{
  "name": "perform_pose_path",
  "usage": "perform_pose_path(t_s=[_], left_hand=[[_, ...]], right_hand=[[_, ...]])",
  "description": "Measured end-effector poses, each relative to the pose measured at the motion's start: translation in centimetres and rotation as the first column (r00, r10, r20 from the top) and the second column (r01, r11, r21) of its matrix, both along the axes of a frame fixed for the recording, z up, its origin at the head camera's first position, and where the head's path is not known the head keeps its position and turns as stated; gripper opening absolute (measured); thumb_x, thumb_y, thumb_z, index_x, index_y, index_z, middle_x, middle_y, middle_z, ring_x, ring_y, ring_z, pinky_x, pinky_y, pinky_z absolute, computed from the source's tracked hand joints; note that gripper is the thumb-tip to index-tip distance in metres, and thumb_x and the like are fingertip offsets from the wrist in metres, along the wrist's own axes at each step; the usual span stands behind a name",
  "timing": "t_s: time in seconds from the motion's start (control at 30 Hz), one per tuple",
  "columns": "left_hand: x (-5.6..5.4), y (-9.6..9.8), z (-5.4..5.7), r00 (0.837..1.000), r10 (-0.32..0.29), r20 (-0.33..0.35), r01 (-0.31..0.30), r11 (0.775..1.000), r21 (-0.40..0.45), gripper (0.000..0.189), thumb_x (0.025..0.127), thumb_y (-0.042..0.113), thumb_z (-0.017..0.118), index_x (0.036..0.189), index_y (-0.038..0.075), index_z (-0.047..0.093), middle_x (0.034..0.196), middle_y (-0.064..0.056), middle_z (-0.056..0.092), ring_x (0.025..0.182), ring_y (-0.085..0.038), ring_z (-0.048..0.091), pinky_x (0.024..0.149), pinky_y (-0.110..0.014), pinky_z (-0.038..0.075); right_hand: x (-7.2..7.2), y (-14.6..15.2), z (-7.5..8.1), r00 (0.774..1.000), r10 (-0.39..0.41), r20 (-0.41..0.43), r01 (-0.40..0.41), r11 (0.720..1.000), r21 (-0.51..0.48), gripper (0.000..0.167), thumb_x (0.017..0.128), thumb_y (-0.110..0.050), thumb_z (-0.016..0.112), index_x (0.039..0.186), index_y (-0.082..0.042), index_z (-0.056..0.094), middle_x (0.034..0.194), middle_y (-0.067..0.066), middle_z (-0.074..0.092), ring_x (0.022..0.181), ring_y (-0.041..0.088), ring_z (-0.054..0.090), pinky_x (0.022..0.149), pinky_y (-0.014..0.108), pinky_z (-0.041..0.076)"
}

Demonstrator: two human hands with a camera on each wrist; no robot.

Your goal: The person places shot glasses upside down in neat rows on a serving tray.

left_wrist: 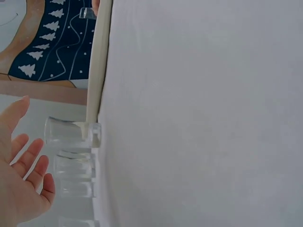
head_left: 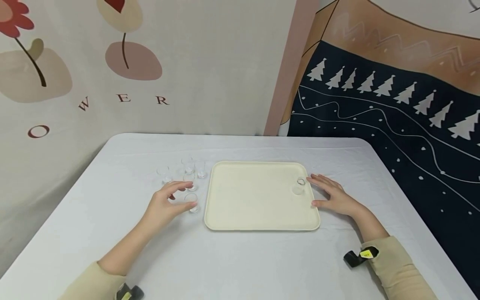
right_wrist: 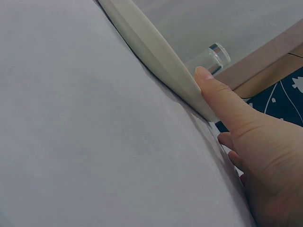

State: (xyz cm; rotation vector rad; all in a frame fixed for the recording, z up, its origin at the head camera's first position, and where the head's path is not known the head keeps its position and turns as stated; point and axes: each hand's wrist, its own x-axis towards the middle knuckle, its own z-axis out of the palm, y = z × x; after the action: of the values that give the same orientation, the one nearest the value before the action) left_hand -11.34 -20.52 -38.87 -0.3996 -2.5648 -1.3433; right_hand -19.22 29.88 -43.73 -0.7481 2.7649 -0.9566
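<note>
Several small clear glasses [head_left: 191, 203] stand on the white cloth left of a cream tray [head_left: 255, 225]. My left hand [head_left: 165, 202] is beside the nearest ones, thumb and fingers spread apart, holding nothing. In the left wrist view the thumb and curved fingers of the left hand [left_wrist: 26, 189] are apart from a glass [left_wrist: 66, 133]. One clear glass [head_left: 298, 188] sits on the tray near its right edge, its thick base uppermost in the right wrist view. My right hand [head_left: 335, 198] is at that edge, fingers extended, the thumb [right_wrist: 220, 97] beside the rim.
A white cloth [head_left: 240, 262] covers the table. Behind it hangs a pale wall cloth [head_left: 217, 62] with flowers and letters, and at the right a dark cloth [head_left: 375, 125] with white trees. Each sleeve carries a small black camera [head_left: 360, 256].
</note>
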Motion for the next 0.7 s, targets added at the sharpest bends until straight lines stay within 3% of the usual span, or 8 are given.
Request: perform_pose_path(t_s=[0.3,0.7], left_hand=[[-0.3,-0.9,-1.4,0.991,-0.006,0.130,0.011,0.999,-0.041,0.052,0.076,0.017,0.082,0.124,0.007,0.063,0.109,-0.002,0.068,0.100,-0.019,0.053,0.079,-0.033,0.040],[-0.7,-1.1,-3.2,0.985,-0.005,0.175,0.017,0.998,-0.066,0.050,0.074,0.016,0.083,0.119,0.004,0.066,0.104,-0.006,0.066,0.073,-0.020,0.046,0.063,-0.025,0.039]], right_hand=[[0.0,0.0,-0.1,1.000,-0.007,0.009,0.007,1.000,0.004,0.076,0.082,-0.036,0.075,0.146,-0.014,0.039,0.153,0.021,0.026,0.140,0.044,0.011,0.104,0.067,0.003],[0.0,0.1,-0.1,1.000,-0.001,0.001,0.001,1.000,0.004,0.076,0.082,-0.035,0.075,0.146,-0.014,0.039,0.152,0.021,0.026,0.140,0.044,0.011,0.104,0.068,0.004]])
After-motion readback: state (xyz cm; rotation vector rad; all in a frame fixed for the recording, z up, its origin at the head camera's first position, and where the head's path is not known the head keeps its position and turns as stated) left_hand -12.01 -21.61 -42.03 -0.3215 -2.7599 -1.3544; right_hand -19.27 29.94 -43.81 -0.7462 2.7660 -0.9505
